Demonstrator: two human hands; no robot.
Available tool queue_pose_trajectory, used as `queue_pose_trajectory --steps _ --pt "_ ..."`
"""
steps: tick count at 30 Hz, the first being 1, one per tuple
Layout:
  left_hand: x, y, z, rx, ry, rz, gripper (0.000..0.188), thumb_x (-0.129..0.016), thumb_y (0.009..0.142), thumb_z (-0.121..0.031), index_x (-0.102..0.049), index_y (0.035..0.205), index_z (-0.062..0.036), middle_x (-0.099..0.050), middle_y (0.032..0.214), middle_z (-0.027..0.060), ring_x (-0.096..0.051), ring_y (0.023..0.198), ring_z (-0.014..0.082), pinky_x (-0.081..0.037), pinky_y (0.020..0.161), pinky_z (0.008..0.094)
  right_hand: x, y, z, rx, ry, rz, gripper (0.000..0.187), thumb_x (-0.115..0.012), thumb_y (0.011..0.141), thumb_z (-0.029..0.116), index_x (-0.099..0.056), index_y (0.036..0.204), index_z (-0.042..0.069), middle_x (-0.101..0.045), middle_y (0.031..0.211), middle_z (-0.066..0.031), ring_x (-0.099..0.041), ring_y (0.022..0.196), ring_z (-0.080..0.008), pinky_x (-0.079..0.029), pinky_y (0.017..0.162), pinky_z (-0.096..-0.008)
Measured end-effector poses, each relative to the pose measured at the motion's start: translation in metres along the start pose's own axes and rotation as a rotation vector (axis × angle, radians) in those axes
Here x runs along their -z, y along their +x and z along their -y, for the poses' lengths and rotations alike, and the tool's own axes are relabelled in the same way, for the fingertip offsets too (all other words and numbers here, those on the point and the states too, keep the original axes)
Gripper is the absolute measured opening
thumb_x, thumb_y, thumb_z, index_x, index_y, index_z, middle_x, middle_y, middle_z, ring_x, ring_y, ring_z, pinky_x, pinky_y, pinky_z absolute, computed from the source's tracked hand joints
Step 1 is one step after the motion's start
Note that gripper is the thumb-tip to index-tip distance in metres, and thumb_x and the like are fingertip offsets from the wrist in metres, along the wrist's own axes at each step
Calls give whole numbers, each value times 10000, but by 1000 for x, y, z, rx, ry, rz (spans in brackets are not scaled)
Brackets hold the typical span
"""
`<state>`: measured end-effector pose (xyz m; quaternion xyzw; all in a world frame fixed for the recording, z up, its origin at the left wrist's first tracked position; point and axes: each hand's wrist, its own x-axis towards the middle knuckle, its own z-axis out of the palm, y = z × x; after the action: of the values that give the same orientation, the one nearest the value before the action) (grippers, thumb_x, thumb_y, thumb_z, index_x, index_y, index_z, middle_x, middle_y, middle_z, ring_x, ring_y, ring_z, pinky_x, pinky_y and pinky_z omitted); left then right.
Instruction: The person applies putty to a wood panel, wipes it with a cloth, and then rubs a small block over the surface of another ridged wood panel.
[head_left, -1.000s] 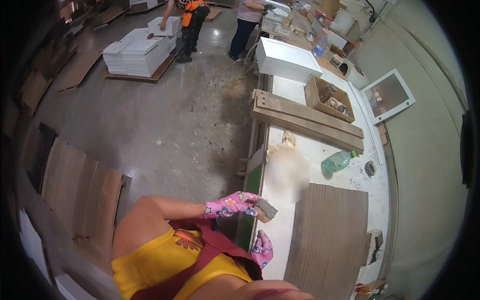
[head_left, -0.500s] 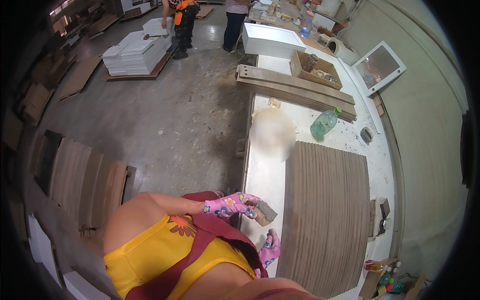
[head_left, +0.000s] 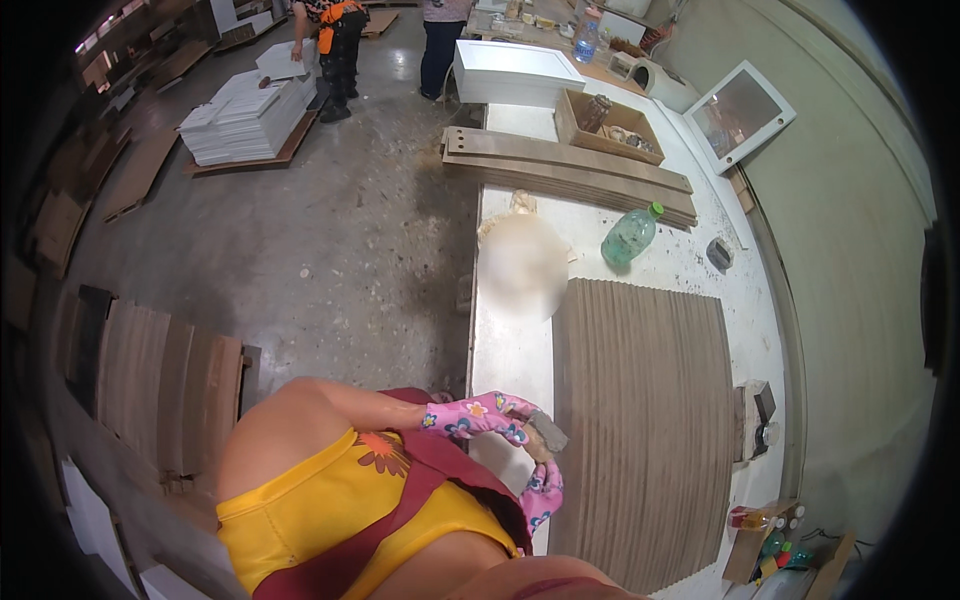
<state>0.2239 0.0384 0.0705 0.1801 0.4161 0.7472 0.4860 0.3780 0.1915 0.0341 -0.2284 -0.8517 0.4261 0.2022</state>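
Observation:
Both my hands wear pink gloves with a flower print and meet over the near edge of the white table (head_left: pixel 497 350). My left hand (head_left: pixel 487 415) is closed around a small block, grey on one face and tan on the other, which looks like a sanding block (head_left: pixel 549 430). From below, my right hand (head_left: pixel 543 492) has its curled fingers against the tan lower end of that block. Just beyond the hands lies a wide row of narrow grey-brown wood strips (head_left: pixel 640 430), packed side by side.
Farther along the table are a green bottle (head_left: pixel 631 238), stacked boards (head_left: pixel 570 170), a cardboard box (head_left: pixel 610 130) and a white panel (head_left: pixel 518 72). A blurred pale patch hides part of a cream cloth (head_left: pixel 522 203). Two people stand at the back near stacked white panels (head_left: pixel 240 120).
My right hand has come up to the block, from which it was apart. The left hand has moved slightly right with the block. The whole view has shifted a little.

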Motion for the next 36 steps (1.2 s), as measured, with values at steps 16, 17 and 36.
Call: queue_pose_trajectory --steps 16,17,36 --pt "8 22 12 110 -24 -45 536 -680 814 -67 -486 1306 24 -600 1176 72 -576 1035 132 -468 874 265 -6 3 27 -267 262 68 204 -521 874 -9 -650 1030 18 -637 866 -78 -603 811 -193 -454 735 -292" --pt "7 20 11 140 0 -95 534 -681 815 -69 -489 1304 20 -600 1177 72 -577 1035 134 -469 871 265 -6 -5 26 -303 329 21 189 -522 879 -4 -653 1014 14 -645 881 -70 -604 821 -189 -455 751 -289" --pt "-3 27 7 128 38 35 489 -668 833 -119 -518 1276 28 -629 1133 85 -593 1027 142 -466 890 272 -30 0 21 -441 382 56 237 -533 907 58 -633 1116 6 -678 918 -58 -600 777 -132 -476 728 -252"
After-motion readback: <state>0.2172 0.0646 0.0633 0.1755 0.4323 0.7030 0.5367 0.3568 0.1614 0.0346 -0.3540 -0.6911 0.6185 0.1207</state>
